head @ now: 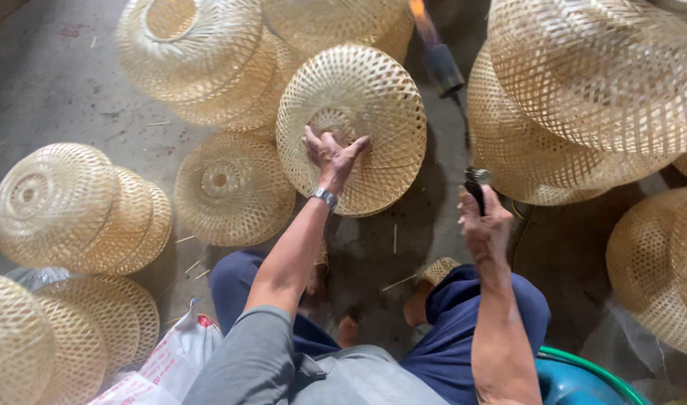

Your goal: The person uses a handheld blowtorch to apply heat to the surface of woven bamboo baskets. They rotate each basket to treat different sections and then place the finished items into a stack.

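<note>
My left hand (333,156) grips the centre ring of a round woven bamboo lampshade (373,97), holding it up on its edge in front of me. A metal watch sits on that wrist. My right hand (484,225) is closed around the handle of a gas torch (450,82), whose dark nozzle points up and away. An orange flame (420,21) burns at its tip, just right of the held shade's top edge.
Stacks of similar woven shades surround me: top left (201,60), left (73,206), bottom left (51,337), right (583,90) and far right (658,270). One lies flat on the concrete floor (231,187). A teal plastic seat (576,379) is under me.
</note>
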